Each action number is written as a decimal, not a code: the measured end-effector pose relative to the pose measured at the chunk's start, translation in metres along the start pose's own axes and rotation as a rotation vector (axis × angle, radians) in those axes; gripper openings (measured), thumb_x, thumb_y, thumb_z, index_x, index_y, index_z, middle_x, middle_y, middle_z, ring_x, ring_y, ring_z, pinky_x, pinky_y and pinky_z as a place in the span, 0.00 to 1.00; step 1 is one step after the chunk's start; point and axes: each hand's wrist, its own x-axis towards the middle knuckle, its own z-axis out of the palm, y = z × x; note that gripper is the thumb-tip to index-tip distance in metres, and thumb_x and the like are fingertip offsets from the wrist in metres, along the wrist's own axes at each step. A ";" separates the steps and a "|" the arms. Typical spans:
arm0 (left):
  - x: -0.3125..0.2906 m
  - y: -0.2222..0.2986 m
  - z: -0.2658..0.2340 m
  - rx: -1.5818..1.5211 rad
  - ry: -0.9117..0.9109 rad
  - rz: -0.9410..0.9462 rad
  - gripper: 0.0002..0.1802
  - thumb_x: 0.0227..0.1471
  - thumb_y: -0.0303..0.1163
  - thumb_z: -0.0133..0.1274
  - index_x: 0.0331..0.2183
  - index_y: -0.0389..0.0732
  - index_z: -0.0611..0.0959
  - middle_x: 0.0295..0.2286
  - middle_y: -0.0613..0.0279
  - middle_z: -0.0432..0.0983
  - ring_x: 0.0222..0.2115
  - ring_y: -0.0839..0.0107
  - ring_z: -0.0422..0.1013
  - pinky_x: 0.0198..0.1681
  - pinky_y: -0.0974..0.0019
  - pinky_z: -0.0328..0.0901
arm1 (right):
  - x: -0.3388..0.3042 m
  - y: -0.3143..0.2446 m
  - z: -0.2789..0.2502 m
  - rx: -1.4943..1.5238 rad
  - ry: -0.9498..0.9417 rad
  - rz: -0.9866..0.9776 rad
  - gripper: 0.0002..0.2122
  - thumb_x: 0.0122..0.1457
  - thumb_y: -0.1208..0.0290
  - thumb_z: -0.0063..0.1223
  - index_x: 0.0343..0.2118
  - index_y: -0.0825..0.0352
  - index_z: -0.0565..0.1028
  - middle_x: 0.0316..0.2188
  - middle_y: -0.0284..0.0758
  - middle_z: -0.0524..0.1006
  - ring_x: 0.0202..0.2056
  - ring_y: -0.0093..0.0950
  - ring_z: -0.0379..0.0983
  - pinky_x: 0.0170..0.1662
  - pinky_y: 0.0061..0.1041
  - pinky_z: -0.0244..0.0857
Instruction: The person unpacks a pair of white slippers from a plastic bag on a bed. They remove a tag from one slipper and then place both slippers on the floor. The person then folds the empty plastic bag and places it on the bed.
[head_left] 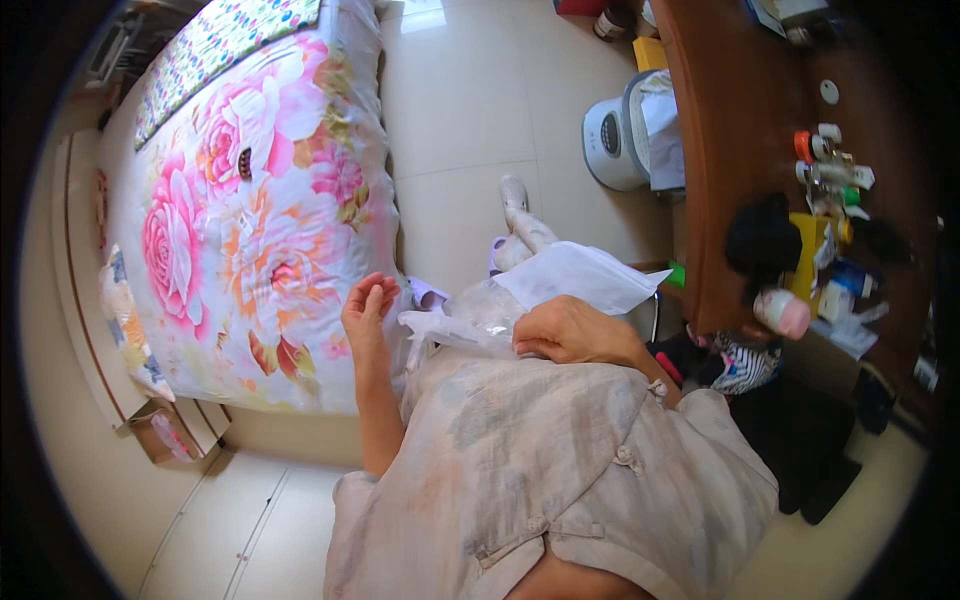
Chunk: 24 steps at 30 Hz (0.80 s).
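Step in hand looks like sorting out the clear plastic bag (485, 308), which lies across the seated person's lap, right of the bed (372, 180) near its lower corner. Right hand (572, 330), farther from the bed, has its fingers curled down at the bag's right side; fingertips hidden, cannot tell if they pinch it. Left hand (370, 302), just beside the bed's edge, is raised, fingers loosely bent, nothing visible in it, apart from the bag. White sheet (580, 275), paper or thin plastic, lies just beyond the right hand, on the side away from the bed. Next move, my guess, calls for the left hand coming down to the bag's loose edge while the right steadies it; film that thin could slip or crumple.

Bed has a flowered cover, with a dark hair clip (245, 163) on top and a dotted mat (225, 65) at its far end. Right of the bed: pale tiled floor (465, 90), purple slipper (428, 296) near the bed's edge, then a white-and-grey bin (610, 140). Farthest from the bed, brown desk (700, 130) carrying a black cap (762, 235), pink jar (782, 313) and small bottles.
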 end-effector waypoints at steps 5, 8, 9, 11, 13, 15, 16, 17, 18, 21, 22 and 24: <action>0.039 0.067 0.075 0.080 -0.004 0.002 0.14 0.52 0.33 0.50 0.40 0.37 0.76 0.34 0.58 0.76 0.34 0.71 0.73 0.41 0.71 0.65 | 0.041 0.009 -0.113 -0.049 -0.092 -0.124 0.10 0.52 0.66 0.51 0.22 0.68 0.71 0.19 0.41 0.72 0.25 0.40 0.69 0.29 0.36 0.61; 0.069 0.094 0.099 0.084 0.057 0.027 0.14 0.53 0.34 0.50 0.40 0.36 0.76 0.34 0.58 0.76 0.34 0.71 0.73 0.41 0.71 0.65 | 0.074 0.015 -0.166 -0.073 -0.152 -0.163 0.10 0.51 0.66 0.51 0.22 0.68 0.71 0.19 0.40 0.72 0.25 0.40 0.69 0.29 0.36 0.61; 0.079 0.103 0.106 0.079 0.083 0.032 0.14 0.53 0.34 0.50 0.40 0.36 0.76 0.34 0.58 0.76 0.34 0.72 0.73 0.41 0.71 0.65 | 0.084 0.016 -0.181 -0.063 -0.162 -0.162 0.10 0.51 0.66 0.51 0.22 0.68 0.71 0.19 0.39 0.72 0.26 0.40 0.69 0.29 0.36 0.62; 0.102 0.116 0.117 0.044 0.125 0.015 0.13 0.53 0.32 0.49 0.40 0.35 0.75 0.33 0.59 0.75 0.34 0.73 0.72 0.42 0.71 0.65 | 0.108 0.021 -0.212 -0.049 -0.188 -0.177 0.10 0.52 0.66 0.51 0.22 0.68 0.71 0.20 0.39 0.72 0.26 0.40 0.69 0.30 0.36 0.62; 0.129 0.129 0.127 0.018 0.151 0.008 0.13 0.53 0.31 0.49 0.40 0.34 0.75 0.33 0.59 0.75 0.34 0.73 0.71 0.42 0.71 0.65 | 0.133 0.029 -0.239 -0.031 -0.207 -0.197 0.10 0.52 0.66 0.51 0.22 0.68 0.71 0.20 0.40 0.72 0.26 0.40 0.69 0.30 0.36 0.62; 0.163 0.144 0.136 0.003 0.160 0.011 0.13 0.53 0.31 0.49 0.40 0.34 0.75 0.33 0.59 0.75 0.33 0.73 0.71 0.42 0.71 0.65 | 0.161 0.034 -0.271 -0.077 -0.236 -0.173 0.08 0.51 0.67 0.52 0.23 0.68 0.72 0.21 0.38 0.73 0.28 0.38 0.69 0.32 0.33 0.62; 0.180 0.150 0.141 -0.013 0.166 0.012 0.13 0.53 0.31 0.49 0.40 0.34 0.75 0.33 0.59 0.75 0.33 0.73 0.71 0.42 0.71 0.65 | 0.175 0.036 -0.285 -0.098 -0.251 -0.151 0.08 0.51 0.68 0.52 0.24 0.68 0.73 0.21 0.38 0.73 0.28 0.37 0.69 0.32 0.32 0.62; 0.199 0.158 0.148 -0.028 0.170 0.014 0.13 0.53 0.31 0.49 0.40 0.34 0.75 0.33 0.58 0.74 0.33 0.72 0.72 0.42 0.71 0.65 | 0.190 0.039 -0.299 -0.081 -0.238 -0.144 0.08 0.51 0.68 0.52 0.23 0.68 0.73 0.20 0.39 0.72 0.28 0.38 0.69 0.31 0.33 0.62; 0.220 0.167 0.153 -0.042 0.174 0.016 0.13 0.53 0.31 0.49 0.40 0.34 0.75 0.33 0.58 0.74 0.33 0.72 0.72 0.42 0.71 0.65 | 0.207 0.041 -0.313 -0.064 -0.224 -0.136 0.08 0.51 0.68 0.52 0.23 0.67 0.72 0.20 0.40 0.72 0.27 0.39 0.69 0.31 0.34 0.62; 0.284 0.192 0.162 -0.062 0.193 -0.001 0.12 0.54 0.30 0.47 0.39 0.34 0.75 0.34 0.58 0.74 0.33 0.72 0.72 0.41 0.70 0.65 | 0.255 0.040 -0.364 -0.064 -0.198 -0.097 0.07 0.51 0.68 0.52 0.23 0.67 0.72 0.19 0.41 0.71 0.26 0.39 0.69 0.30 0.35 0.61; 0.306 0.206 0.166 -0.054 0.200 -0.009 0.12 0.54 0.30 0.47 0.39 0.34 0.75 0.34 0.58 0.74 0.33 0.72 0.72 0.41 0.70 0.65 | 0.272 0.037 -0.383 -0.072 -0.187 -0.089 0.07 0.51 0.68 0.52 0.23 0.67 0.72 0.19 0.41 0.71 0.26 0.39 0.69 0.30 0.35 0.61; 0.352 0.234 0.176 -0.088 0.199 0.018 0.12 0.54 0.30 0.47 0.39 0.34 0.75 0.34 0.58 0.75 0.33 0.73 0.72 0.41 0.71 0.65 | 0.304 0.028 -0.425 -0.082 -0.165 -0.078 0.07 0.51 0.69 0.53 0.23 0.67 0.73 0.19 0.40 0.71 0.26 0.38 0.69 0.30 0.34 0.61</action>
